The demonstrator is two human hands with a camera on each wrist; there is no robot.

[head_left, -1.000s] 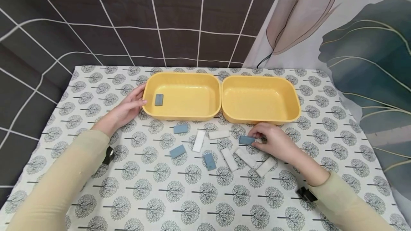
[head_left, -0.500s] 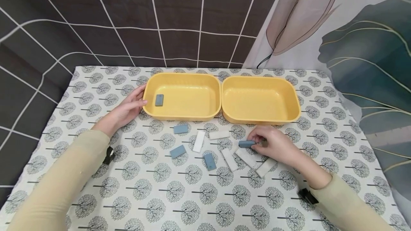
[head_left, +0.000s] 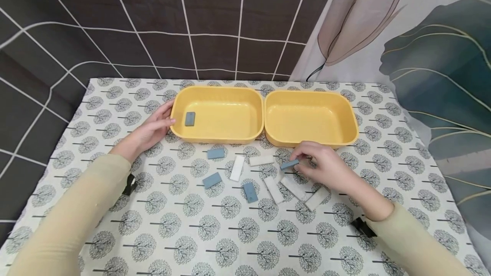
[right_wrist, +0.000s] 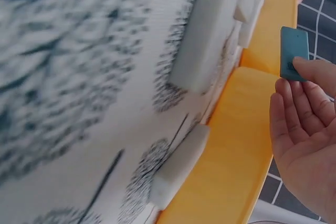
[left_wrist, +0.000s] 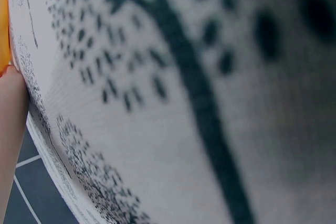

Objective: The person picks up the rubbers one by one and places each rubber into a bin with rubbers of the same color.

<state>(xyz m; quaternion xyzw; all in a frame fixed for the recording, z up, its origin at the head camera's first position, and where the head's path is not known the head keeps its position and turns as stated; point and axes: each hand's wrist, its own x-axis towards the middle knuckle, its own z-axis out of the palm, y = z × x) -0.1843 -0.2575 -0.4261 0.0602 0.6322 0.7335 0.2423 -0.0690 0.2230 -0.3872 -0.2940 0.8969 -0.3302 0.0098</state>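
My right hand (head_left: 326, 164) pinches a small blue-grey rectangular block (right_wrist: 294, 51) between thumb and fingers, just in front of the right yellow tub (head_left: 312, 143). The right wrist view shows the thumb flat on the block's face. At the far left, my left hand (head_left: 154, 129) rests against the outer end of the left yellow tub (head_left: 216, 141), its thumb at the rim and its other fingers partly hidden behind the wall. Inside that tub lies one blue-grey block (head_left: 189, 119). In the left wrist view only a strip of the hand (left_wrist: 11, 103) shows.
On the tree-print tablecloth (head_left: 172, 233) before the tubs lie loose blue blocks (head_left: 212, 180) and several white blocks (head_left: 237, 168). The two tubs stand end to end. A dark grid-patterned cloth (head_left: 215, 50) hangs behind the table.
My right hand has lifted the blue-grey block from the tablecloth, tipped it, and moved slightly left and toward the tubs. The left hand has stayed in place.
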